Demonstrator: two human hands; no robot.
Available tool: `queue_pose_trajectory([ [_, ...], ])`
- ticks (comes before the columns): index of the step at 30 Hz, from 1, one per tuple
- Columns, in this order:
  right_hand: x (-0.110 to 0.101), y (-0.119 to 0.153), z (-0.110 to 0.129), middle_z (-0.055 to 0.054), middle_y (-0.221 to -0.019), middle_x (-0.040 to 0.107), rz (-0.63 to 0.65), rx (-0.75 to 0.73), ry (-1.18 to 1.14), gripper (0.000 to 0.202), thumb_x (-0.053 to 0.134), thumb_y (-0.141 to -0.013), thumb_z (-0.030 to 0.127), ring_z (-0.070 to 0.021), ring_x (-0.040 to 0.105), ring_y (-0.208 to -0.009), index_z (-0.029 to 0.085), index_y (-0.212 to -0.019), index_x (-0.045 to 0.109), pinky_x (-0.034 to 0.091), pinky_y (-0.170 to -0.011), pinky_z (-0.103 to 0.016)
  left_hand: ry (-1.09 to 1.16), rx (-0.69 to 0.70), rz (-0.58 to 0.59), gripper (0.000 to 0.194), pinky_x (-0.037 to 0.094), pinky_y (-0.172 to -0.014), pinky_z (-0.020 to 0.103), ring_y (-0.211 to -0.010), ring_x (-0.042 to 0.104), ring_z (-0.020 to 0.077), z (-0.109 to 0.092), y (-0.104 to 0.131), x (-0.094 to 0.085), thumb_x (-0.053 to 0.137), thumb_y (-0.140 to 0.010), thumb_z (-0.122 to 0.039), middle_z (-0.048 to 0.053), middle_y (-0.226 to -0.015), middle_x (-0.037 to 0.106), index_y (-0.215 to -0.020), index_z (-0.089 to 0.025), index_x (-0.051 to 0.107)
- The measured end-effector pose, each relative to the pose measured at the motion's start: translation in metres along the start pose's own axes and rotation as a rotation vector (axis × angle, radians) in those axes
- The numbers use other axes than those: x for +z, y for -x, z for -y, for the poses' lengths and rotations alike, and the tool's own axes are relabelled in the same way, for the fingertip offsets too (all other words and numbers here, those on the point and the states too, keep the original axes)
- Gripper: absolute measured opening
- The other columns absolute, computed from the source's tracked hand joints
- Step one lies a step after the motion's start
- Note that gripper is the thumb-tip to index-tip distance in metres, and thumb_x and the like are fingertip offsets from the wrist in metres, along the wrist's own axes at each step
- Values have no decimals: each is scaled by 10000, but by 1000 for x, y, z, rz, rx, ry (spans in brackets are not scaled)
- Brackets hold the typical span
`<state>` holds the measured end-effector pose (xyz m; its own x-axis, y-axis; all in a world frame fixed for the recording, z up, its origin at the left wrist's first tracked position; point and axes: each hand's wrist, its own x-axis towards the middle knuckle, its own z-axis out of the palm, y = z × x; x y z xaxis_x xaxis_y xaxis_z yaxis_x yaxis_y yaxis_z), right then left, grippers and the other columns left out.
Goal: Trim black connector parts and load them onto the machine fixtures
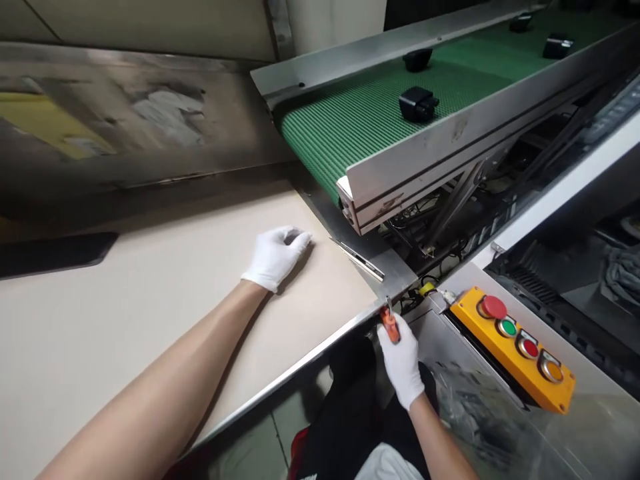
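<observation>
My left hand (278,257), in a white glove, rests on the beige table top (210,313) near its right end. Its fingers are loosely curled, with a gap between thumb and forefinger, and I see nothing held there. My right hand (401,360), also gloved in white, is closed round a small orange-handled tool (391,327) whose short metal tip points up. It is just off the table's front right corner. The tool's jaws are too small to make out. Between the hands, a thin metal strip-like piece (359,259) lies across the table's metal edge.
A green conveyor belt (345,120) runs off to the upper right, carrying several black plastic adapter-like parts (418,105). At right sits a yellow control box (515,353) with several push buttons. A dark flat panel (55,255) lies on the table's left.
</observation>
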<state>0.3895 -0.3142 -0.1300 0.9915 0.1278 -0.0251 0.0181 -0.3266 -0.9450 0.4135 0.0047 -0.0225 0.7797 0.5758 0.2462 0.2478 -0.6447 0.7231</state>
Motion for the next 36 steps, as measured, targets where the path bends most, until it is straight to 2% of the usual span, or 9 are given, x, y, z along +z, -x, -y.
queue_pose_trajectory([
  [4, -41, 20, -14, -125, -1258, 752, -32, 8, 147, 445, 670, -867, 426, -292, 727, -1126, 197, -1246, 716, 588, -1031, -453, 20, 5, 48, 337, 484, -775, 297, -844, 689, 218, -5, 4, -4, 567, -878, -486, 45, -861, 759, -803, -192, 714],
  [7, -83, 17, 25, -129, -1180, 784, -87, -72, 215, 390, 667, -892, 453, -288, 765, -1035, 195, -1171, 755, 636, -945, -440, 11, 18, 77, 343, 477, -782, 329, -855, 694, 250, -9, 2, -3, 560, -875, -502, 68, -879, 764, -778, -206, 705],
  [11, -107, -3, 158, -77, -1083, 807, -319, -657, 394, 216, 682, -915, 332, -242, 764, -990, 238, -1082, 782, 610, -969, -405, -11, 40, 117, 331, 462, -790, 357, -892, 687, 283, -8, 0, -2, 547, -889, -502, 91, -931, 765, -798, -221, 697],
  [15, -77, -59, 310, -74, -997, 790, -428, -1060, 576, 236, 629, -941, 309, -198, 730, -853, 193, -1089, 772, 586, -904, -377, -8, 57, 162, 312, 444, -785, 352, -900, 682, 277, -7, 0, -2, 519, -919, -462, 90, -948, 761, -811, -224, 689],
  [20, -9, -187, 420, -123, -815, 719, -265, -681, 979, 342, 686, -871, 409, -306, 709, -990, 76, -810, 736, 526, -959, -535, 20, 73, 203, 312, 430, -773, 334, -870, 671, 251, -7, -1, -3, 486, -958, -401, 87, -924, 745, -783, -215, 665],
  [23, 17, -242, 433, -126, -722, 674, -105, -390, 1234, 373, 717, -815, 295, -327, 730, -996, 72, -535, 614, 524, -923, -514, 28, 84, 217, 296, 420, -775, 332, -869, 662, 244, -8, -2, -5, 486, -972, -365, 92, -912, 728, -763, -209, 626],
  [26, 18, -266, 428, -101, -700, 664, -53, -343, 1273, 333, 668, -787, 137, -260, 744, -923, 60, -482, 561, 527, -884, -441, 19, 87, 235, 303, 402, -769, 342, -857, 648, 244, -8, -1, -6, 486, -983, -331, 92, -875, 700, -718, -207, 566],
  [31, -7, -304, 441, 4, -697, 628, 25, -350, 853, 257, 553, -868, 141, -96, 678, -693, -20, -691, 649, 525, -769, -323, -8, 67, 259, 294, 395, -797, 356, -901, 649, 256, -9, -1, -6, 491, -1003, -317, 93, -910, 700, -750, -201, 587],
  [36, -3, -359, 473, -97, -837, 700, -108, -52, 297, 228, 589, -911, 146, -146, 696, -688, 99, -691, 557, 549, -660, -342, -24, 57, 252, 301, 399, -783, 340, -859, 645, 235, -10, 0, -6, 490, -1010, -269, 72, -866, 690, -740, -193, 600],
])
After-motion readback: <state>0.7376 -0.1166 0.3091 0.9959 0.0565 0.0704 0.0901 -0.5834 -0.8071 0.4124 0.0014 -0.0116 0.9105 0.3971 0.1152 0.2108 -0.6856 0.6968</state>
